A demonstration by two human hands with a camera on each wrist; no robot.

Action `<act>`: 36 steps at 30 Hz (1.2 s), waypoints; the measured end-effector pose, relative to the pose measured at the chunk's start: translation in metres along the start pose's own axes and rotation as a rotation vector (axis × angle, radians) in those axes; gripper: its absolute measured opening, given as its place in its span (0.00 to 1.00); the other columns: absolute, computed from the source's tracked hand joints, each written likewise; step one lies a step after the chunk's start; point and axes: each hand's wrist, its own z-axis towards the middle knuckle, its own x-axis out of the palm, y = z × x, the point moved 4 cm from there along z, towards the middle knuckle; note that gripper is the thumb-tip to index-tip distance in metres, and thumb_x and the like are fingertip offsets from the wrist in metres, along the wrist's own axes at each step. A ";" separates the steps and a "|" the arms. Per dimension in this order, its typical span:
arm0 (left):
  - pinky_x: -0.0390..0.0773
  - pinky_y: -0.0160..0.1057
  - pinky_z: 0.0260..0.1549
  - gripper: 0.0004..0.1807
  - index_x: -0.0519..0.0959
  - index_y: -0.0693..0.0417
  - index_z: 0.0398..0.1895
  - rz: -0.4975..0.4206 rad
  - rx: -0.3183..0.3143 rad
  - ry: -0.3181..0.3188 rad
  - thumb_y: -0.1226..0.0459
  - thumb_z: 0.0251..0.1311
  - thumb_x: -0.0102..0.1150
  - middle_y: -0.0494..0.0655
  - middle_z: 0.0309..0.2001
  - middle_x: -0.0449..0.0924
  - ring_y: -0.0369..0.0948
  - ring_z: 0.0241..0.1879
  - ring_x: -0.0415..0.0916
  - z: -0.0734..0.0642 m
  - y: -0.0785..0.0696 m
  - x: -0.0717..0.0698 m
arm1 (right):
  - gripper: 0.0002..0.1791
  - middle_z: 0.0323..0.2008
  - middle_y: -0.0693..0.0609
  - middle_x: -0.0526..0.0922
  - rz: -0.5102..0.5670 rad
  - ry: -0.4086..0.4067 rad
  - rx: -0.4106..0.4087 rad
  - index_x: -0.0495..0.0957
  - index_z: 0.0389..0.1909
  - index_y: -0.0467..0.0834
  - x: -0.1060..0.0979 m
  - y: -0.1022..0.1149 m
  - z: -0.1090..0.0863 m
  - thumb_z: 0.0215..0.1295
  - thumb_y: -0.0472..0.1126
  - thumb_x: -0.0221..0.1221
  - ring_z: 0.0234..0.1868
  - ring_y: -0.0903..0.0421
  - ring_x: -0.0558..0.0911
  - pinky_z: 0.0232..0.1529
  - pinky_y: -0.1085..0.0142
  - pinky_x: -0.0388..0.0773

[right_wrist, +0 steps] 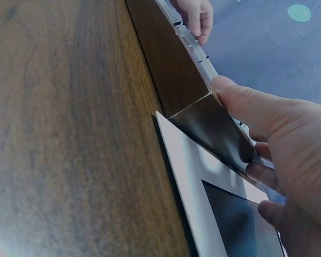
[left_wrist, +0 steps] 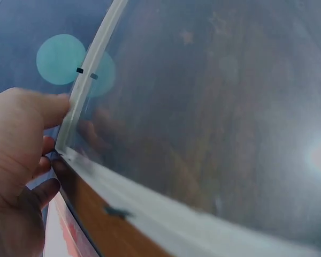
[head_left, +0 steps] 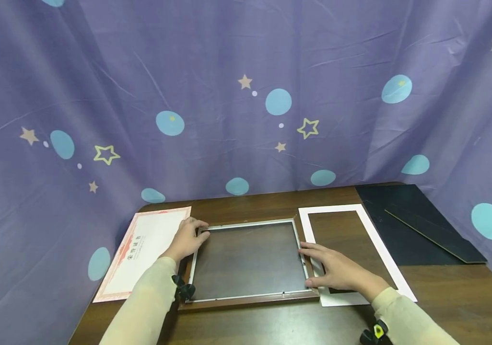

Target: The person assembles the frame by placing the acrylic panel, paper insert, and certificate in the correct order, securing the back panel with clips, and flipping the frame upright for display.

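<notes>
A brown picture frame (head_left: 254, 301) with white inner edges and small dark tabs lies in front of me, a clear pane (head_left: 250, 261) within it. My left hand (head_left: 187, 239) grips its far left corner. In the left wrist view a digit of the left hand (left_wrist: 21, 139) presses the white edge, with other fingers at the corner. On the right, my right hand (head_left: 336, 268) holds the side rail, thumb by the near corner. The right wrist view shows fingers of the right hand (right_wrist: 299, 144) curled along the frame's outer side (right_wrist: 219, 126).
To the left lies a white certificate (head_left: 159, 235) with a red border. A white mat board (head_left: 381, 249) with a rectangular opening lies right of the frame, partly under my right hand. Beyond it is a black backing board (head_left: 401, 201) with a raised flap. A purple curtain (head_left: 211, 158) hangs behind the wooden table (head_left: 272, 326).
</notes>
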 end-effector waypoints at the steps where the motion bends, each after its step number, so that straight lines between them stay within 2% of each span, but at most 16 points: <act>1: 0.69 0.53 0.50 0.19 0.81 0.58 0.50 0.009 0.007 0.009 0.58 0.58 0.66 0.53 0.46 0.73 0.50 0.49 0.66 -0.002 0.000 0.000 | 0.45 0.70 0.52 0.63 -0.001 0.001 0.003 0.68 0.67 0.46 0.000 0.000 0.000 0.51 0.64 0.66 0.67 0.47 0.66 0.61 0.48 0.67; 4: 0.70 0.55 0.51 0.28 0.79 0.54 0.55 0.051 0.038 0.047 0.51 0.52 0.70 0.53 0.50 0.71 0.50 0.51 0.65 -0.008 -0.002 -0.001 | 0.45 0.70 0.51 0.63 -0.010 0.001 -0.001 0.68 0.67 0.46 0.001 0.000 0.000 0.51 0.65 0.66 0.67 0.47 0.66 0.61 0.48 0.67; 8: 0.68 0.60 0.54 0.36 0.75 0.51 0.60 0.080 0.103 0.098 0.45 0.49 0.70 0.55 0.59 0.67 0.53 0.60 0.62 -0.023 -0.011 -0.007 | 0.44 0.69 0.50 0.64 -0.018 -0.012 -0.033 0.69 0.66 0.45 0.000 0.001 0.001 0.52 0.63 0.66 0.68 0.47 0.64 0.61 0.47 0.66; 11: 0.65 0.63 0.57 0.40 0.73 0.51 0.63 0.084 0.165 0.136 0.43 0.49 0.69 0.58 0.66 0.63 0.56 0.66 0.58 -0.039 -0.022 -0.011 | 0.43 0.69 0.47 0.63 -0.025 -0.048 -0.072 0.70 0.66 0.44 -0.003 0.003 0.003 0.52 0.61 0.68 0.69 0.44 0.62 0.61 0.45 0.66; 14: 0.62 0.66 0.58 0.44 0.70 0.48 0.66 0.082 0.197 0.206 0.39 0.47 0.68 0.58 0.69 0.59 0.58 0.69 0.52 -0.058 -0.031 -0.011 | 0.43 0.71 0.44 0.61 -0.031 -0.068 -0.105 0.70 0.66 0.43 -0.004 0.005 0.004 0.52 0.61 0.68 0.70 0.41 0.59 0.61 0.43 0.64; 19: 0.57 0.70 0.58 0.50 0.67 0.47 0.69 0.096 0.228 0.304 0.33 0.43 0.65 0.59 0.72 0.54 0.62 0.71 0.46 -0.086 -0.040 -0.004 | 0.45 0.73 0.43 0.57 -0.061 -0.015 -0.107 0.68 0.67 0.43 0.001 0.007 0.005 0.54 0.65 0.64 0.71 0.40 0.57 0.63 0.41 0.61; 25: 0.57 0.69 0.59 0.54 0.67 0.50 0.69 0.116 0.258 0.285 0.31 0.40 0.65 0.62 0.73 0.51 0.63 0.71 0.44 -0.095 -0.042 0.005 | 0.46 0.73 0.45 0.57 -0.079 -0.004 -0.075 0.69 0.67 0.44 0.005 0.006 0.005 0.52 0.69 0.62 0.71 0.42 0.57 0.63 0.42 0.62; 31: 0.58 0.67 0.60 0.55 0.67 0.49 0.69 0.112 0.243 0.275 0.30 0.38 0.65 0.60 0.73 0.50 0.61 0.72 0.43 -0.101 -0.039 0.010 | 0.47 0.73 0.46 0.57 -0.056 0.011 -0.039 0.69 0.67 0.45 0.010 0.005 0.001 0.51 0.69 0.63 0.71 0.43 0.57 0.62 0.44 0.64; 36: 0.59 0.67 0.59 0.56 0.67 0.48 0.69 0.102 0.223 0.283 0.30 0.37 0.65 0.59 0.74 0.49 0.61 0.72 0.42 -0.102 -0.039 0.012 | 0.47 0.72 0.46 0.58 -0.044 -0.011 -0.048 0.70 0.66 0.45 0.011 0.005 -0.001 0.50 0.69 0.64 0.71 0.43 0.58 0.62 0.44 0.64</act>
